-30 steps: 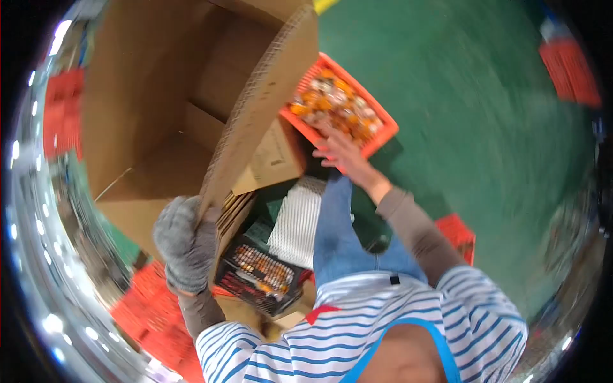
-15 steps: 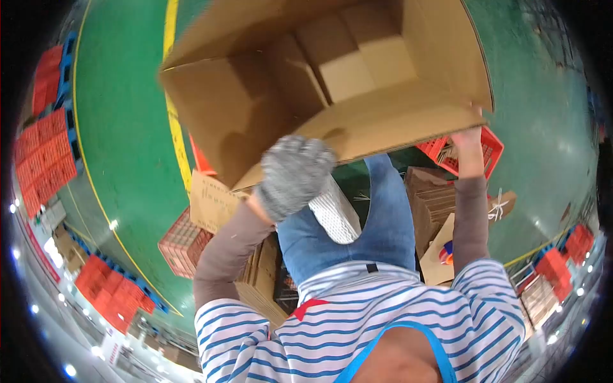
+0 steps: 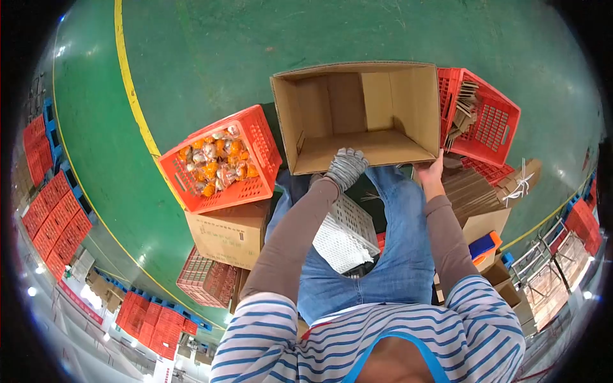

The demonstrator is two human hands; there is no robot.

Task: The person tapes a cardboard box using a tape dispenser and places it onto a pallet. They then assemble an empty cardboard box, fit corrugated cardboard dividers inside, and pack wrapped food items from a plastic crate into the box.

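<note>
Box (image 3: pixel 364 145), open toward me between red crates (image 3: pixel 265 135), should be light and stiff, best held by its rim. My gloved left hand (image 3: pixel 347 169) curls over the near edge; my half-closed right hand (image 3: pixel 431 170) grips the near right corner.

We're in a factory or whse. packing area, folks: glossy green floor (image 3: pixel 211 57) w/ long yellow painted lines (image 3: pixel 129 83) marking out lanes! Over on the left we've got big stacks of red slatted plastic crates (image 3: pixel 57 223) on blue pallets (image 3: pixel 55 150), w/ round white lights (image 3: pixel 32 291) dotted beyond. Closer in, we spot a red perforated plastic crate (image 3: pixel 258 131) full of small orange-and-white wrapped packets (image 3: pixel 217 163), an open brown cardboard carton (image 3: pixel 357 147), plus a pile of flattened brown cardboard (image 3: pixel 469 198) on the right. Proper industrial bldg., lots of flr. space around us.
</note>
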